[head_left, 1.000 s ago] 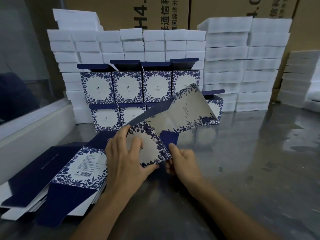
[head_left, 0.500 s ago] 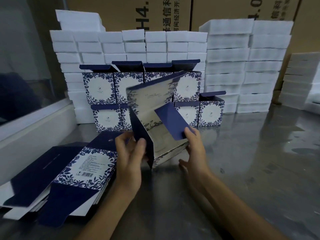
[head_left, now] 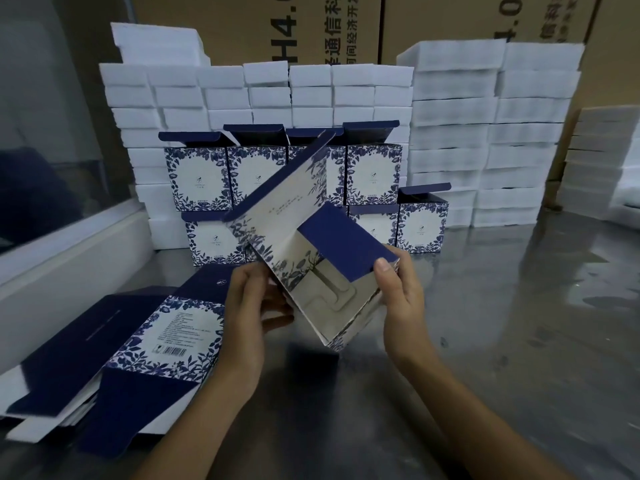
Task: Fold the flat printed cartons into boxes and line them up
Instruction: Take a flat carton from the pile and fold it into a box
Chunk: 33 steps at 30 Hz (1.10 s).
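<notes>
Between my hands a blue-and-white floral carton (head_left: 287, 223) is squared up into an open tube, tilted, its open end toward me. My left hand (head_left: 252, 317) grips its left wall, fingers reaching underneath. My right hand (head_left: 398, 299) holds the right wall, thumb pressing a navy flap (head_left: 343, 242) down over the opening. A pile of flat printed cartons (head_left: 138, 344) lies at the left on the table. Finished boxes (head_left: 374, 173) stand in two rows behind, lids up.
White foam blocks (head_left: 491, 133) are stacked in high walls behind the boxes and at the right edge. Brown shipping cartons (head_left: 311, 26) stand at the back. A glass partition with a white sill (head_left: 69, 244) runs along the left. The steel tabletop (head_left: 519, 323) spreads right.
The carton was flat and tilted between my hands; it has been opened into a tube and raised. My right hand moved up to the navy flap and is folding it inward.
</notes>
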Tool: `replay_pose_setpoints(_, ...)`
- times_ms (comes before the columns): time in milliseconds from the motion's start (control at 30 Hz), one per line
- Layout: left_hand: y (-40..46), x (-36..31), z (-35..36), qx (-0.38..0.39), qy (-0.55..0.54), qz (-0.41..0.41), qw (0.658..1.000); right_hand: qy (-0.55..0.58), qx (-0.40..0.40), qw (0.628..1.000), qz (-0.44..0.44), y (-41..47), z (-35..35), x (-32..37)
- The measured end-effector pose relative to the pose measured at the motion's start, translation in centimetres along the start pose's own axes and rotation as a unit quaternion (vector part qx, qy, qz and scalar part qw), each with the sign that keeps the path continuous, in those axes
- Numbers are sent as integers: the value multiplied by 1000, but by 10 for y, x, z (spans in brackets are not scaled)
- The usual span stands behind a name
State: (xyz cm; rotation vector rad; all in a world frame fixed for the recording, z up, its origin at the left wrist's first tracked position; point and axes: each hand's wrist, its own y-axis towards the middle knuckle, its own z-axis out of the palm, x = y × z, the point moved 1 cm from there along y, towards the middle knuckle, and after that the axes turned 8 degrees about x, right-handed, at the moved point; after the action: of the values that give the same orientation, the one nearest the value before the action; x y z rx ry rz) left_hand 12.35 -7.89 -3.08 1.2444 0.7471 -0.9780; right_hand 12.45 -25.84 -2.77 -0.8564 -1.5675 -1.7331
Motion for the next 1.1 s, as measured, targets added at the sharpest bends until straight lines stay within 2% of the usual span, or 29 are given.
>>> replay_pose_setpoints(67, 0, -4, -4, -7, -3, 14, 1000, -22, -3, 1000, -4, 0, 0, 2)
replay_pose_setpoints(133, 2, -9, -7, -48, -18, 16, 999, -41, 1, 999, -8, 0, 2, 3)
replay_pose_setpoints(233, 7, -11, -13, -145, 42, 27, 988, -62, 12, 998, -22, -1, 6, 6)
replay_pose_setpoints(300, 7, -7, -14, -165, 78, 24, 983, -52, 8, 998, -29, -1, 8, 7)
replay_pose_setpoints(433, 5, 4, -15, -148, 136, -14, 979, -67, -14, 997, -38, -2, 8, 6)
replay_pose_setpoints(600, 0, 12, -6, -59, 127, -207, 968, -137, -88, 986, -47, -4, 7, 6)
replay_pose_setpoints(667, -3, 11, -1, -37, 101, -243, 964, -154, -114, 980, -55, -3, 4, 6)
replay_pose_setpoints(800, -1, 14, 7, -31, 59, -262, 963, -169, -122, 977, -32, -3, 3, 9)
replay_pose_setpoints(1100, 2, 21, 0, -68, 38, -230, 970, -197, -16, 980, -3, -3, 4, 9)
